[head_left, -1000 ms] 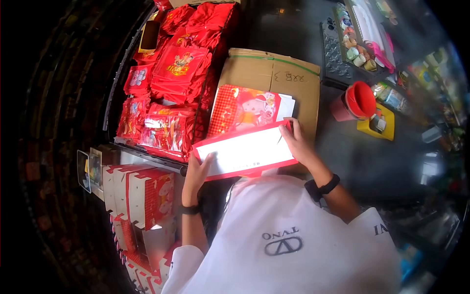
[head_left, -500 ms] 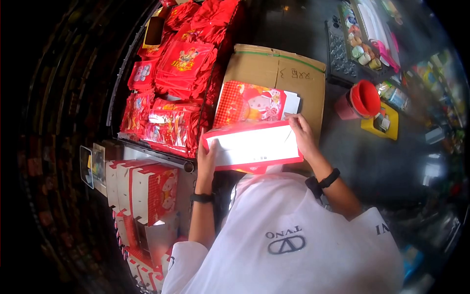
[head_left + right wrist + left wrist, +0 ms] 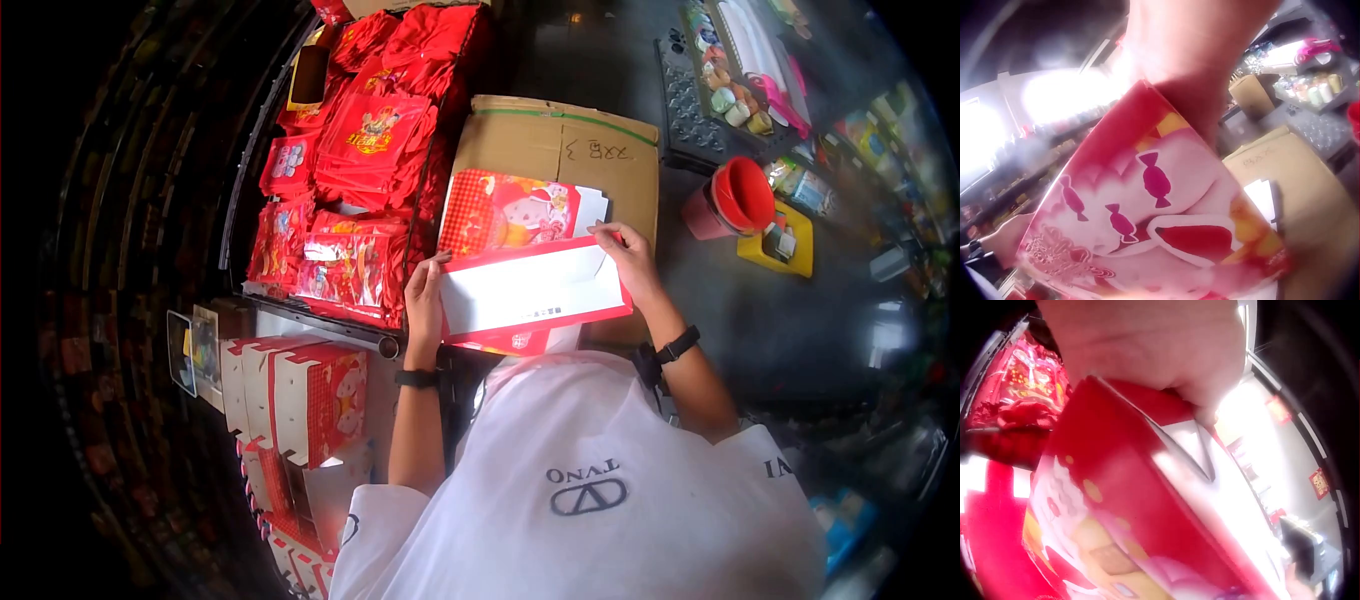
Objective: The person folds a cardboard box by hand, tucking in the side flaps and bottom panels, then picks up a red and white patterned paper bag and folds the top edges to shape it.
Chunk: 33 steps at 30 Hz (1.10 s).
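Note:
A red gift box (image 3: 530,292) with a long white face turned up is held between both hands in front of the chest. My left hand (image 3: 426,308) grips its left end, fingers at the upper left corner. At the opposite end, my right hand (image 3: 630,262) pinches the upper right corner. The left wrist view shows that hand over the top of the red box wall (image 3: 1104,469), beside a folded white flap (image 3: 1188,447). Candy shapes cover the printed side (image 3: 1147,212) in the right wrist view. Behind the box lie flat printed red box blanks (image 3: 515,212).
The blanks rest on a brown carton (image 3: 610,170). Left of it, a black crate holds red printed bags (image 3: 375,140). Several red and white boxes (image 3: 310,395) stand stacked at lower left. A red bucket (image 3: 703,212) and a yellow tray (image 3: 800,258) are to the right.
My left hand has shifted from a thumb on the white face to the box's upper left corner. The box has moved slightly right. My right hand keeps its corner.

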{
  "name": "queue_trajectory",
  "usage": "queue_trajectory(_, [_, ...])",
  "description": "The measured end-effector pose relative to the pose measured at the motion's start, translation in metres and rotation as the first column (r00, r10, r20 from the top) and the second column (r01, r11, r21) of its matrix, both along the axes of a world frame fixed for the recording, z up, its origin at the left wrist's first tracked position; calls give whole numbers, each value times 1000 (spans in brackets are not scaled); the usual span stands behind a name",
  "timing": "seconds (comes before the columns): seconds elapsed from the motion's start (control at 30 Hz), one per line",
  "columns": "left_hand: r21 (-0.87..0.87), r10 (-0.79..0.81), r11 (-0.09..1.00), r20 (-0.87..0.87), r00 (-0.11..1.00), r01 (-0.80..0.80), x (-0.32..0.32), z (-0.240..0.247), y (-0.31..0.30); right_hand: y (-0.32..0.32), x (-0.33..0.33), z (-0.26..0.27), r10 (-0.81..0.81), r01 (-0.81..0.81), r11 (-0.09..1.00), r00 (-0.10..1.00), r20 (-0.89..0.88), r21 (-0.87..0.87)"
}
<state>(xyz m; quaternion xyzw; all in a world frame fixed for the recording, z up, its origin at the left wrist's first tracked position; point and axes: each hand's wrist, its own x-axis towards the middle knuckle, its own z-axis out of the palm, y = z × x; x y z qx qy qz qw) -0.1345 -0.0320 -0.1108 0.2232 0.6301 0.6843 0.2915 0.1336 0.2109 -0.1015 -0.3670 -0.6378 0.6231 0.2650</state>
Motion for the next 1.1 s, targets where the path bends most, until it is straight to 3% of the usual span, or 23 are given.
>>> queue_trajectory(0.17, [-48,-7,999,-13,1000,7,-7,-9,4,5,-2,-7,-15,14,995,1000,-13,-100])
queue_trajectory(0.27, [-145,-34,988,131,991,53,-15,-25,0,8,-9,-8,14,-9,988,999,31,-157])
queue_trajectory(0.33, [-156,-34,986,106,994,50,-11,-10,3,9,-13,-4,24,-14,985,998,60,-170])
queue_trajectory(0.43, [-173,2,985,177,984,29,-17,-16,0,5,-21,1,29,-43,993,991,-128,-110])
queue_trajectory(0.6, [-136,-12,991,29,1000,16,-20,-38,-1,8,-20,0,10,-16,997,998,-66,-81])
queue_trajectory(0.8, [-218,-57,973,89,994,75,-27,-46,5,20,-18,-4,37,-37,995,999,-3,-92])
queue_trajectory(0.9, [-158,-41,986,119,992,60,-26,-35,13,38,-21,-27,30,-29,998,999,15,-60])
queue_trajectory(0.93, [-79,-120,989,102,987,128,-24,-21,14,46,-19,-31,29,-28,999,999,26,-40])
queue_trajectory(0.97, [50,-181,983,199,963,175,-17,-7,12,54,-15,-33,-36,36,995,999,8,-91])
queue_trajectory(1.03, [-55,-261,961,154,953,272,-1,29,2,73,-8,-32,-171,163,969,985,-25,-188])
queue_trajectory(1.07, [-98,-328,936,103,939,338,-2,8,-7,86,1,-40,-138,142,982,990,42,-125])
queue_trajectory(1.1, [-4,-402,916,-9,916,402,7,11,-10,80,4,-27,-172,170,975,985,-6,-142])
